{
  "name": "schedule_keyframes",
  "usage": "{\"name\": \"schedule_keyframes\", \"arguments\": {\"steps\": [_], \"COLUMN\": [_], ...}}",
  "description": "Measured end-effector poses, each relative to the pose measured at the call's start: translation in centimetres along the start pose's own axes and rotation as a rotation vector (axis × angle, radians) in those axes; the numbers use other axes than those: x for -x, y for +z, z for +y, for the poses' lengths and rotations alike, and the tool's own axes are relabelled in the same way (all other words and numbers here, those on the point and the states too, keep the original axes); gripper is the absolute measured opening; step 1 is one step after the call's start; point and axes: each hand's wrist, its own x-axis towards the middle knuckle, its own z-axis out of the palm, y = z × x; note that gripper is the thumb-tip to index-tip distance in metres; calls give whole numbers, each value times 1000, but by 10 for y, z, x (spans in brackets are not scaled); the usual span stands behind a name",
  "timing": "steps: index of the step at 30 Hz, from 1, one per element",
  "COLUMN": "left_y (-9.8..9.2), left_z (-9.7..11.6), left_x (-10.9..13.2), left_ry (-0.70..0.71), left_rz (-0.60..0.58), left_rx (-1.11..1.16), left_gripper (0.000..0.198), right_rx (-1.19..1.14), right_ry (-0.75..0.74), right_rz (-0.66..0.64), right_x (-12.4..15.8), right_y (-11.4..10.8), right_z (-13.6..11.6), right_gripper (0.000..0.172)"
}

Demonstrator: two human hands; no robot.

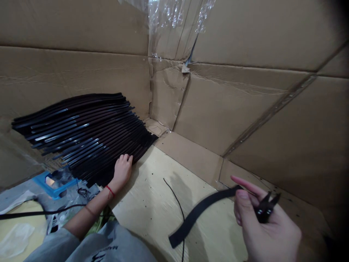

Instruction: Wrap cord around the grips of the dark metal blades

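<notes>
My left hand (pixel 122 171) rests palm down against the lower edge of a fanned pile of long black strips (pixel 89 140), holding none of them. A red thread circles the wrist. My right hand (pixel 261 225) grips a small black clip-like piece (pixel 264 209) between thumb and fingers, together with the end of a flat black strap (pixel 199 214). The strap trails down and left across the pale board (pixel 152 207). A thin black cord (pixel 176 205) lies on the board between my hands.
Brown cardboard sheets (pixel 218 109) line the walls behind the board, with clear plastic film (pixel 174 25) hanging at the corner. To the lower left are a blue plastic object (pixel 54 183), a black cable (pixel 40 211) and crumpled plastic. My grey sleeve or shirt (pixel 109 247) fills the bottom.
</notes>
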Motion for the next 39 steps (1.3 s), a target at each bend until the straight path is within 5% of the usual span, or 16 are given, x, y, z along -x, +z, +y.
{"name": "schedule_keyframes", "arguments": {"steps": [6, 12, 21, 30, 39], "left_y": [5, 37, 61, 38, 8], "left_z": [21, 54, 43, 38, -7], "left_x": [-18, -36, -45, -35, -4], "left_ry": [43, 234, 248, 255, 139], "left_rz": [-12, -47, -46, -6, 21], "left_rx": [-5, 39, 52, 70, 21], "left_gripper": [41, 52, 55, 59, 57], "right_rx": [-13, -33, -21, -18, -4], "right_ry": [-3, 41, 44, 54, 54], "right_rz": [-16, 1, 4, 9, -21], "right_x": [-2, 0, 4, 6, 2], "right_y": [3, 8, 3, 1, 4], "right_z": [1, -9, -15, -19, -16], "right_gripper": [42, 44, 41, 39, 41]}}
